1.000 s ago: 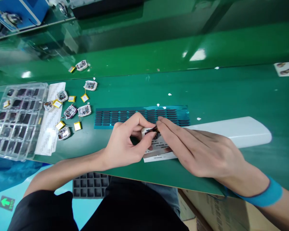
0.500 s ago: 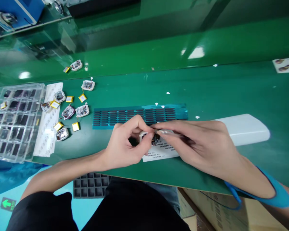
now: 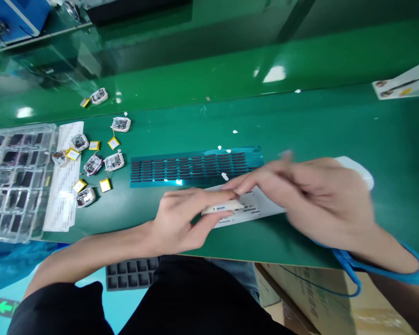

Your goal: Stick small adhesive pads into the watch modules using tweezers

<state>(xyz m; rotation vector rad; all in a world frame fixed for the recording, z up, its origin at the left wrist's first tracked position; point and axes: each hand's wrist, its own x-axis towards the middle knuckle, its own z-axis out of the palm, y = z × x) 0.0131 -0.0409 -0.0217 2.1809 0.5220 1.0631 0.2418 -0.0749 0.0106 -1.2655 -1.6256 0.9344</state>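
Note:
My left hand (image 3: 183, 218) pinches a small white watch casing (image 3: 223, 207) between thumb and fingers. The casing is turned edge-on, with a slot in its side facing me; its inside is out of sight. My right hand (image 3: 310, 200) is just to the right, its curled fingertips close to the casing's top edge. Motion blurs part of that hand, and whether it holds anything is unclear. Below both hands lies a white printed sheet (image 3: 254, 207). Behind them is a teal film (image 3: 253, 158) with rows of thin dark strips.
At left are several open watch casings (image 3: 114, 161) wired to yellow batteries (image 3: 105, 184), a second paper sheet (image 3: 61, 204) and a clear compartment tray (image 3: 38, 186). A white rounded object (image 3: 361, 172) lies partly behind my right hand. A blue wrist strap (image 3: 401, 274) trails a cord.
The casing has been tipped from showing its inside to edge-on. My right hand has drawn back to the right, its fingers moving away from the pinch. The view has shifted slightly.

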